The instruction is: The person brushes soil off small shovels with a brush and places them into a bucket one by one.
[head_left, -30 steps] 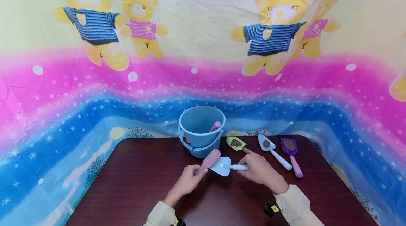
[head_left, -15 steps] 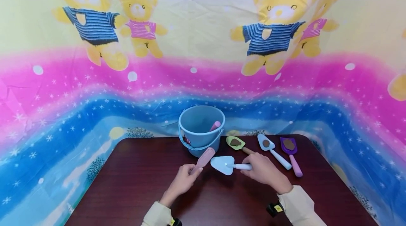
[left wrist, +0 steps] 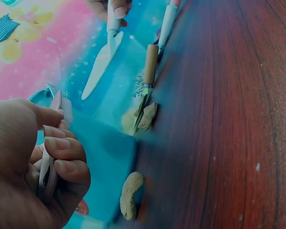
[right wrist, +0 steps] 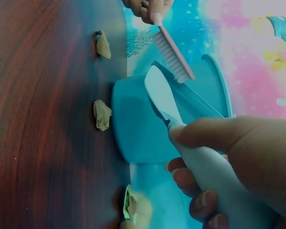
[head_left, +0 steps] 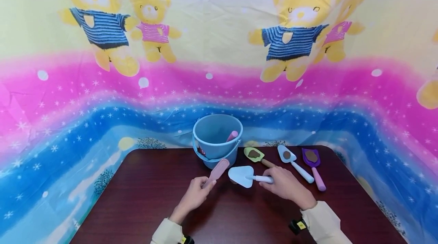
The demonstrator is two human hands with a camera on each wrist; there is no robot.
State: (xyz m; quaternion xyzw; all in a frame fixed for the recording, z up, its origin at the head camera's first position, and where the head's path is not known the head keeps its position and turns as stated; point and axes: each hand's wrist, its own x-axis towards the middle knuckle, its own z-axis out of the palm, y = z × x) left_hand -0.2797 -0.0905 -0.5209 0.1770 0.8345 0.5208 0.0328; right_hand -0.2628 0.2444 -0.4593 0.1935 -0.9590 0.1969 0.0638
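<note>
My left hand [head_left: 195, 195] grips a pink brush [head_left: 218, 170], whose pale bristles show in the right wrist view. My right hand [head_left: 285, 184] holds the pale blue handle of a small trowel [head_left: 242, 176], its blade raised above the table and pointing left. Brush and trowel are apart, both in front of a blue bucket [head_left: 215, 152]. A pink handle [head_left: 232, 135] sticks up inside that bucket. On the table at the bucket's base lie brown clay-like lumps [right wrist: 102, 115]; the trowel blade mostly hides one lump [head_left: 233, 181] in the head view.
Right of the bucket lie a green shovel [head_left: 251, 152], a pale blue shovel [head_left: 302, 170] and a purple shovel [head_left: 311, 156] with a pink handle, each bearing a brown lump. The dark wooden table [head_left: 137, 198] meets a bear-print cloth [head_left: 205, 88] behind.
The brush, which overlapped the trowel blade a second ago, has moved left away from it. The trowel has shifted slightly right and up, and part of a brown lump now shows below its blade.
</note>
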